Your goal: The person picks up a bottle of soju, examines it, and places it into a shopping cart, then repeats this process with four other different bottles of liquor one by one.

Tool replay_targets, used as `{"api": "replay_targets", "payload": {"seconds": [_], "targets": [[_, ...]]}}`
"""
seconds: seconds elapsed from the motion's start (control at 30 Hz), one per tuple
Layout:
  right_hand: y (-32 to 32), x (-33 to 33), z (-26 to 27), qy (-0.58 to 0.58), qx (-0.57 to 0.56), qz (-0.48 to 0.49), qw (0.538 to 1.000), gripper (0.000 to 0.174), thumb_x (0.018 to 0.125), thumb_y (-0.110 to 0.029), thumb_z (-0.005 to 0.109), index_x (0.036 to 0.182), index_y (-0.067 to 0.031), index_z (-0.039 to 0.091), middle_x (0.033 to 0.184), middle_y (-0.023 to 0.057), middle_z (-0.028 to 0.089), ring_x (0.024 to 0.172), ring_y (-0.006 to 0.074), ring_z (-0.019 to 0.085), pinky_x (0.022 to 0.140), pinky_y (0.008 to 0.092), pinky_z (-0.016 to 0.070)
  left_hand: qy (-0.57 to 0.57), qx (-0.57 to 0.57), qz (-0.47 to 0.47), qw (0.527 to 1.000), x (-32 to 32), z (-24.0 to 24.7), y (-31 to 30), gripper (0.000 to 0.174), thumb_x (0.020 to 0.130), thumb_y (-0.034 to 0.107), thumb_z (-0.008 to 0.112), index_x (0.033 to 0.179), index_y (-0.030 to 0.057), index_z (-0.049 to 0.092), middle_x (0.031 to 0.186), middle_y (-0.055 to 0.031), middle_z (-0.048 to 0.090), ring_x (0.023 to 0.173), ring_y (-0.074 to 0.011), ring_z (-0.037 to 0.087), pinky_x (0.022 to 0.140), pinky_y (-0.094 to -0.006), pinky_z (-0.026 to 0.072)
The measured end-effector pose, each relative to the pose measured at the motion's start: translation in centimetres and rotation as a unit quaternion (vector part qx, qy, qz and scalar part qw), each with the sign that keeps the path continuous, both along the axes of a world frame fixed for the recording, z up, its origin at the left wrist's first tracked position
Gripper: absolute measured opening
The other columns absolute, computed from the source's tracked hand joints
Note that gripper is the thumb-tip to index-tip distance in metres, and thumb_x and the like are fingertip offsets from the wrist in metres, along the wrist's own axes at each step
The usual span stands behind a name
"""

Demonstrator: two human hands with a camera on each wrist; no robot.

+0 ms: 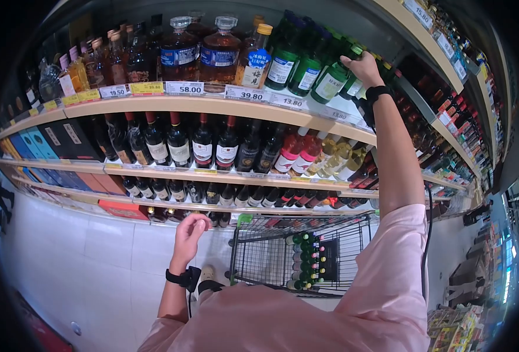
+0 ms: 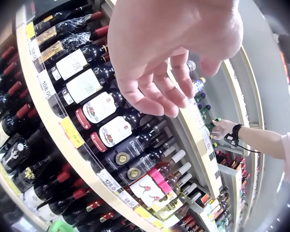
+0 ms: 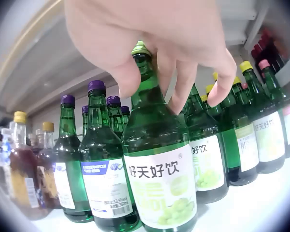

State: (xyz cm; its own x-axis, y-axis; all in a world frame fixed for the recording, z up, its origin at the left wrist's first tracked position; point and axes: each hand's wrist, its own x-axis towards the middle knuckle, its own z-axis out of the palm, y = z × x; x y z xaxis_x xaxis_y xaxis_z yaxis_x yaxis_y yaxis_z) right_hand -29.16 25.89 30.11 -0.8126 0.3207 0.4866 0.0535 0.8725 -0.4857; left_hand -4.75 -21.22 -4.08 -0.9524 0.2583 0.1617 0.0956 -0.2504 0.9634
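On the upper shelf, my right hand (image 1: 365,69) grips a green bottle (image 1: 330,85) by its neck. The right wrist view shows the thumb and fingers of the right hand (image 3: 152,53) around the neck of this bottle (image 3: 160,183), whose white label has green grapes; its cap is light green. Beside it stand a purple-capped green bottle (image 3: 106,179) and another grape-label bottle (image 3: 208,169). My left hand (image 1: 190,234) hangs low before the shelves with loosely bent fingers and holds nothing; in the left wrist view the left hand (image 2: 169,48) is in front of wine bottles (image 2: 99,106).
A shopping cart (image 1: 253,249) stands below the shelves, with several green bottles (image 1: 306,258) lying in it. Lower shelves (image 1: 212,175) hold wine bottles and boxes (image 1: 39,142). Amber bottles (image 1: 219,56) stand left of the green ones. More shelving (image 1: 447,129) runs along the right.
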Motion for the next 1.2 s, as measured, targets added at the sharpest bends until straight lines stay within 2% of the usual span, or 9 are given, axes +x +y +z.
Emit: {"api": "replay_targets", "payload": {"seconds": [0.17, 0.3, 0.47, 0.57, 0.67, 0.77, 0.97, 1.07, 1.2], "targets": [[-1.1, 2.3, -1.8, 0.105, -0.022, -0.008, 0.994, 0.046, 0.081, -0.032, 0.079, 0.111, 0.0004, 0.064, 0.103, 0.0166, 0.07, 0.095, 0.0299, 0.067, 0.086, 0.0394, 0.0504, 0.005, 0.02, 0.011, 1.0, 0.0, 1.2, 1.9, 0.019, 0.101, 0.018, 0.053, 0.099, 0.0006, 0.062, 0.09, -0.0036, 0.064, 0.084, -0.0107, 0.059, 0.079, -0.026, 0.0477], [-3.4, 5.4, -1.6, 0.143, -0.014, -0.022, 0.989, 0.044, 0.082, -0.03, 0.078, 0.111, 0.0014, 0.064, 0.102, 0.0158, 0.072, 0.097, 0.0294, 0.069, 0.087, 0.0376, 0.0508, -0.012, 0.042, -0.032, 0.999, 0.6, 2.7, 3.8, 0.016, 0.101, 0.015, 0.054, 0.099, 0.0013, 0.061, 0.09, -0.0029, 0.064, 0.084, -0.0094, 0.059, 0.078, -0.0251, 0.048], [-1.7, 7.1, 1.3, 0.283, -0.029, 0.093, 0.954, 0.042, 0.083, -0.029, 0.077, 0.108, 0.0026, 0.065, 0.099, 0.0131, 0.074, 0.092, 0.0213, 0.071, 0.083, 0.0329, 0.0519, 0.036, 0.003, -0.035, 0.999, 0.7, 1.9, 5.3, 0.017, 0.099, 0.013, 0.059, 0.086, 0.0016, 0.058, 0.086, -0.0012, 0.061, 0.078, -0.0077, 0.055, 0.073, -0.0241, 0.0443], [-4.4, 12.7, 4.5, 0.246, 0.017, 0.066, 0.967, 0.046, 0.083, -0.037, 0.077, 0.103, 0.0035, 0.069, 0.093, 0.011, 0.074, 0.085, 0.0168, 0.07, 0.081, 0.0306, 0.0523, 0.037, 0.009, -0.039, 0.999, 0.4, 3.1, 6.1, 0.019, 0.098, 0.012, 0.059, 0.083, 0.0018, 0.057, 0.084, -0.0016, 0.06, 0.076, -0.0073, 0.053, 0.071, -0.0231, 0.0422], [-4.7, 15.0, 5.0, 0.217, -0.046, 0.138, 0.965, 0.053, 0.086, -0.04, 0.075, 0.111, 0.0051, 0.067, 0.1, 0.0065, 0.07, 0.084, 0.011, 0.061, 0.08, 0.0276, 0.0483, 0.055, 0.017, -0.059, 0.997, -0.1, 4.6, 7.1, 0.017, 0.098, 0.009, 0.059, 0.082, 0.0015, 0.058, 0.084, -0.0026, 0.06, 0.077, -0.0067, 0.053, 0.07, -0.022, 0.0421], [-8.4, 19.9, 6.2, 0.074, -0.134, 0.114, 0.982, 0.047, 0.087, -0.029, 0.077, 0.118, 0.0041, 0.065, 0.096, 0.0062, 0.07, 0.086, 0.0109, 0.064, 0.078, 0.0256, 0.0507, 0.031, 0.052, -0.085, 0.994, -0.7, 6.0, 8.6, 0.006, 0.096, 0.005, 0.06, 0.092, 0.0012, 0.058, 0.091, -0.0024, 0.06, 0.083, -0.008, 0.057, 0.073, -0.0234, 0.0471], [-7.4, 22.4, 1.7, 0.048, -0.091, 0.199, 0.975, 0.045, 0.089, -0.045, 0.07, 0.101, -0.0018, 0.07, 0.091, -0.0001, 0.065, 0.082, 0.0081, 0.052, 0.081, 0.0263, 0.0413, 0.042, 0.144, -0.149, 0.977, -2.9, 10.4, 11.9, 0.011, 0.092, 0.0, 0.062, 0.103, 0.0014, 0.057, 0.102, -0.0065, 0.061, 0.09, -0.0128, 0.062, 0.076, -0.0263, 0.0519], [-8.5, 24.0, -0.1, 0.024, -0.169, 0.238, 0.956, 0.038, 0.092, -0.04, 0.068, 0.103, -0.0031, 0.069, 0.092, -0.0014, 0.066, 0.083, 0.006, 0.051, 0.081, 0.0258, 0.0407, 0.042, 0.135, -0.176, 0.974, -3.2, 12.9, 13.9, 0.012, 0.094, 0.004, 0.062, 0.105, 0.0014, 0.059, 0.105, -0.0073, 0.063, 0.092, -0.0132, 0.063, 0.076, -0.0272, 0.0525], [-8.8, 24.4, -1.9, -0.01, -0.231, 0.224, 0.947, 0.036, 0.092, -0.037, 0.07, 0.1, -0.0019, 0.068, 0.091, -0.0008, 0.066, 0.082, 0.0056, 0.055, 0.081, 0.0246, 0.0428, -0.084, 0.213, -0.276, 0.934, -2.1, 15.2, 16.3, 0.036, 0.104, 0.023, 0.048, 0.132, 0.0005, 0.048, 0.128, -0.0137, 0.056, 0.104, -0.0201, 0.063, 0.088, -0.0349, 0.0531]]}}
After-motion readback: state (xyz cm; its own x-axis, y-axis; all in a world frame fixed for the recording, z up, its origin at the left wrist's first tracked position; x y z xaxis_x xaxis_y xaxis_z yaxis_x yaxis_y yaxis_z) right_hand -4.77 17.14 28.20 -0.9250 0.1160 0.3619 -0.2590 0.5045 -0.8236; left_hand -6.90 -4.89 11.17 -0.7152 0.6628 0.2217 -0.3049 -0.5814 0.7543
